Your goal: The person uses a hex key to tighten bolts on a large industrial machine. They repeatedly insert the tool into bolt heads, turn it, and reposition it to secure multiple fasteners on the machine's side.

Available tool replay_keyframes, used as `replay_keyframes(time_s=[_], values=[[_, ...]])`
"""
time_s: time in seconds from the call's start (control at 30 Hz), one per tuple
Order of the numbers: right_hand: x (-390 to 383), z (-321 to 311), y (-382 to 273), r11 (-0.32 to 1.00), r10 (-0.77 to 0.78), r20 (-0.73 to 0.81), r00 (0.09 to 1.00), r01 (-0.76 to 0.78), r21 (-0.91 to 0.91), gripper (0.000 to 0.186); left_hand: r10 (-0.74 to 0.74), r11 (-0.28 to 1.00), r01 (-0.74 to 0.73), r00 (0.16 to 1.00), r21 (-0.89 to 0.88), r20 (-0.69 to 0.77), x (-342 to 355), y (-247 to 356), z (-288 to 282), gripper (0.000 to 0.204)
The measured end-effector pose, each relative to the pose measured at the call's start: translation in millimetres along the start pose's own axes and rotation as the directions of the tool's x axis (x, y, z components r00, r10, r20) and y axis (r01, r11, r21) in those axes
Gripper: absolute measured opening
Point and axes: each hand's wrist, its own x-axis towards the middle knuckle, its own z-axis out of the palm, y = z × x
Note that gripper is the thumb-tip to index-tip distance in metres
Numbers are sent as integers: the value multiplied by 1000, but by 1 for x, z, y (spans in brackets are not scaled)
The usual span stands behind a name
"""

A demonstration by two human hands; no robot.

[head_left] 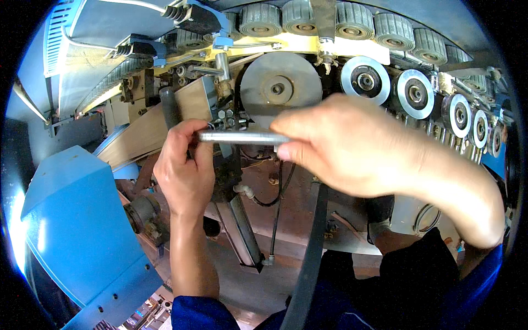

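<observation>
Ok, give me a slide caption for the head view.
The right hand grips a slim metal bar, its other end at the left hand, near a large grey disc.

The metal bar (pixel 242 137) is narrow, straight and silver-grey, with a blurred surface. It extends nearly level, crosswise to the body. Its left end meets the left hand (pixel 186 170); its right end is pinched between the right hand's (pixel 349 146) thumb and fingers.
</observation>
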Motion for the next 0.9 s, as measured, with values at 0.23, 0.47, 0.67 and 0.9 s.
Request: replay_keyframes(time_s=[0.23, 0.47, 0.67, 0.9], values=[[5, -22, 0, 968, -69, -106, 992, 41, -247, 19, -25, 997, 26, 1000, -71, 13, 3, 1, 6, 22], [11, -23, 0, 939, -92, -133, 987, 42, -341, 18, -115, 986, 122, 991, -115, 63, 5, -2, 9, 23], [9, -17, -14, 934, -96, -155, 983, 35, -356, 19, -149, 970, 166, 983, -180, 104, 12, -7, 9, 23], [12, -29, -55, 863, 80, -72, 994, -105, -495, 21, -97, 983, 103, 994, -153, 45, 4, -10, 11, 23]])
